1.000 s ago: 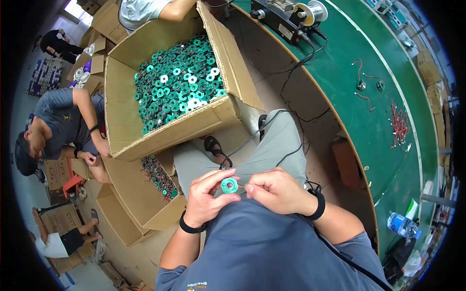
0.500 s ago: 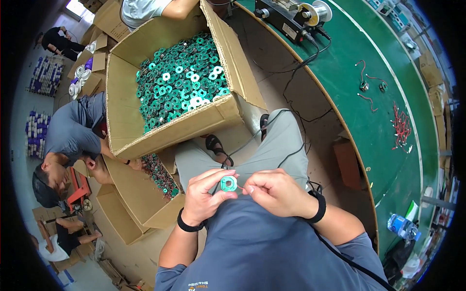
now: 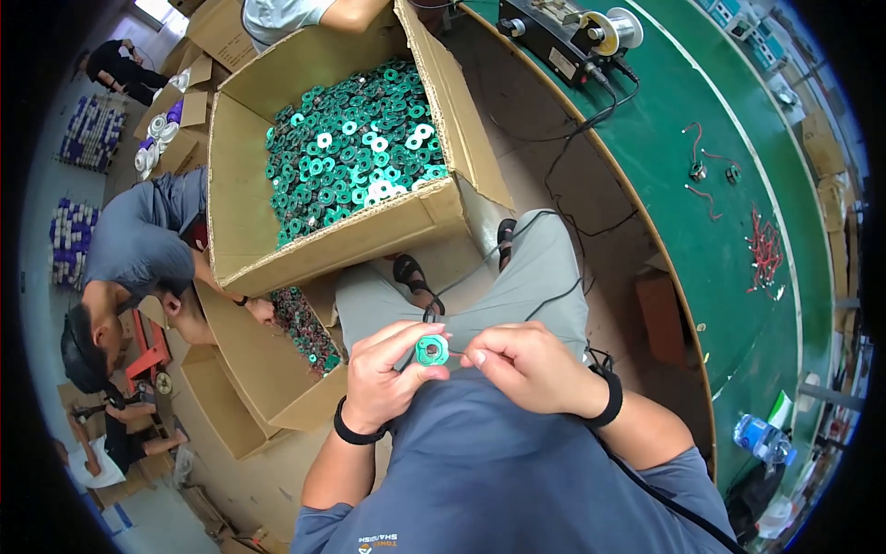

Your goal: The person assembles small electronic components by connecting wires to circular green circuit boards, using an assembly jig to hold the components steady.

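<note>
Pinched between the thumb and fingers of my left hand [image 3: 383, 374] is a small round green part [image 3: 431, 351] with a hole in its middle. A short red wire [image 3: 457, 355] runs from its right side to my right hand [image 3: 531, 365], whose thumb and forefinger grip the wire's end. Both hands are close together over my lap. Beyond them stands a large cardboard box [image 3: 341, 254] holding a heap of similar green ring-shaped parts [image 3: 355, 148].
A co-worker [image 3: 143, 249] bends at the left, one hand in a lower box [image 3: 249, 369] of wired green parts. On the green bench [image 3: 664, 120] at right are a black device with a wire spool [image 3: 614, 32], loose red wires [image 3: 764, 254] and a water bottle [image 3: 764, 438]. Black cables hang near my knees.
My hands keep the same hold on the green part and its wire. The view has shifted slightly, and the co-worker at the left has lowered their head a little.
</note>
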A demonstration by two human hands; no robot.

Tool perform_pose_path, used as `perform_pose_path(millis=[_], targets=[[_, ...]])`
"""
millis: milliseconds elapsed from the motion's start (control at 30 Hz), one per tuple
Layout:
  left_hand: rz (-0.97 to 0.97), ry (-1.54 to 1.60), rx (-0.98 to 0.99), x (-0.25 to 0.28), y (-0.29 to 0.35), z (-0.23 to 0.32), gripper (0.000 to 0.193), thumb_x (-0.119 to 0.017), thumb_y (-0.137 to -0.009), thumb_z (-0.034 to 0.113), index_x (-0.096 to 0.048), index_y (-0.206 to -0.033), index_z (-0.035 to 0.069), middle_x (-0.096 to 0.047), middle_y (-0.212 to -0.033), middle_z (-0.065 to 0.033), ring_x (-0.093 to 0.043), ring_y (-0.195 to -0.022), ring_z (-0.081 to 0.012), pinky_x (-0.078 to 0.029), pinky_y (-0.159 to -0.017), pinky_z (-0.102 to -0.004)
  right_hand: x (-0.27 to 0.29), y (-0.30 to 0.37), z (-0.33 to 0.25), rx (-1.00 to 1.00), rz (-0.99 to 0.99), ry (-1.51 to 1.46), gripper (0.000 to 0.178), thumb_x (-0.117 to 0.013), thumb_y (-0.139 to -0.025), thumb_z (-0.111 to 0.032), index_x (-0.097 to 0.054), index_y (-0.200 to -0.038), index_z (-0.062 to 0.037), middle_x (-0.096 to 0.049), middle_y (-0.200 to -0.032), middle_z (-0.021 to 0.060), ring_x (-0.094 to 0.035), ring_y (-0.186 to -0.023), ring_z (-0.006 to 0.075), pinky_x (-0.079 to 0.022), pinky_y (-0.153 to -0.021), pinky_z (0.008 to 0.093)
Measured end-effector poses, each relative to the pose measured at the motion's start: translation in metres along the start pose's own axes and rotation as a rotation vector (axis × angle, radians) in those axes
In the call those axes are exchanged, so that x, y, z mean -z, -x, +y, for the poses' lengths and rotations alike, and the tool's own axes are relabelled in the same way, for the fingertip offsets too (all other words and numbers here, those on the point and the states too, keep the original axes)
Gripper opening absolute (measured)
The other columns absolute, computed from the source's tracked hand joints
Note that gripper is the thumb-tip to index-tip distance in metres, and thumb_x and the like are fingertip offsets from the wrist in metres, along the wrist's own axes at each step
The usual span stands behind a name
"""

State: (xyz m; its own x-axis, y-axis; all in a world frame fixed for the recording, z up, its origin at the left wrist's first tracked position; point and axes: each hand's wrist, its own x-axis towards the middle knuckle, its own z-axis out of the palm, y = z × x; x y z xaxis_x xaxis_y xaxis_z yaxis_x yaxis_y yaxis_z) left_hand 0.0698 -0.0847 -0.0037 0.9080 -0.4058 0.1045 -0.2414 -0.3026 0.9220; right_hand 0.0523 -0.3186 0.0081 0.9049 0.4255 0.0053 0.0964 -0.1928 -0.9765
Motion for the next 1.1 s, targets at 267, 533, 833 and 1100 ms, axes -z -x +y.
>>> perform_pose_path(millis=[267, 533, 833, 1100], targets=[[0.032, -0.01, 0.026, 0.006, 0.007, -0.004, 0.046, -0.087, -0.079, 0.022, -0.073, -0.117, 0.001, -0.077, -0.1, -0.0115, -0.075, -0.091, -0.0259, -0.059, -0.08, -0.0345, 0.0, -0.005, -0.005, -0.043, -0.09, 0.022, 0.015, -0.057, -0.099, -0.007, -0.071, -0.096, -0.0023, -0.072, -0.082, 0.0128, -0.07, -0.073, 0.0298, -0.054, -0.069, 0.0369], [0.001, -0.017, -0.005, 0.01, 0.007, -0.002, 0.046, -0.087, -0.079, 0.02, -0.073, -0.118, 0.001, -0.077, -0.099, -0.0121, -0.075, -0.089, -0.0258, -0.059, -0.08, -0.034, 0.006, -0.009, -0.016, -0.124, -0.139, -0.028, 0.013, -0.057, -0.095, -0.006, -0.07, -0.094, -0.0029, -0.07, -0.081, 0.0146, -0.07, -0.074, 0.0315, -0.054, -0.068, 0.0395], [-0.03, -0.01, 0.011, 0.017, 0.007, 0.003, 0.044, -0.088, -0.078, 0.016, -0.073, -0.116, -0.001, -0.076, -0.1, -0.0141, -0.075, -0.088, -0.0282, -0.058, -0.078, -0.0347, 0.0, -0.011, -0.03, 0.082, -0.176, 0.017, 0.014, -0.058, -0.096, -0.004, -0.07, -0.091, -0.0007, -0.071, -0.078, 0.0139, -0.071, -0.071, 0.0289, -0.055, -0.065, 0.0361], [0.01, -0.014, -0.013, 0.019, 0.01, 0.006, 0.043, -0.087, -0.078, 0.015, -0.073, -0.115, -0.001, -0.075, -0.1, -0.0147, -0.074, -0.089, -0.0286, -0.057, -0.079, -0.0352, 0.004, -0.019, -0.034, 0.043, -0.2, 0.032, 0.009, -0.058, -0.09, -0.003, -0.067, -0.089, -0.0021, -0.071, -0.082, 0.0185, -0.071, -0.079, 0.0382, -0.056, -0.072, 0.0444]])
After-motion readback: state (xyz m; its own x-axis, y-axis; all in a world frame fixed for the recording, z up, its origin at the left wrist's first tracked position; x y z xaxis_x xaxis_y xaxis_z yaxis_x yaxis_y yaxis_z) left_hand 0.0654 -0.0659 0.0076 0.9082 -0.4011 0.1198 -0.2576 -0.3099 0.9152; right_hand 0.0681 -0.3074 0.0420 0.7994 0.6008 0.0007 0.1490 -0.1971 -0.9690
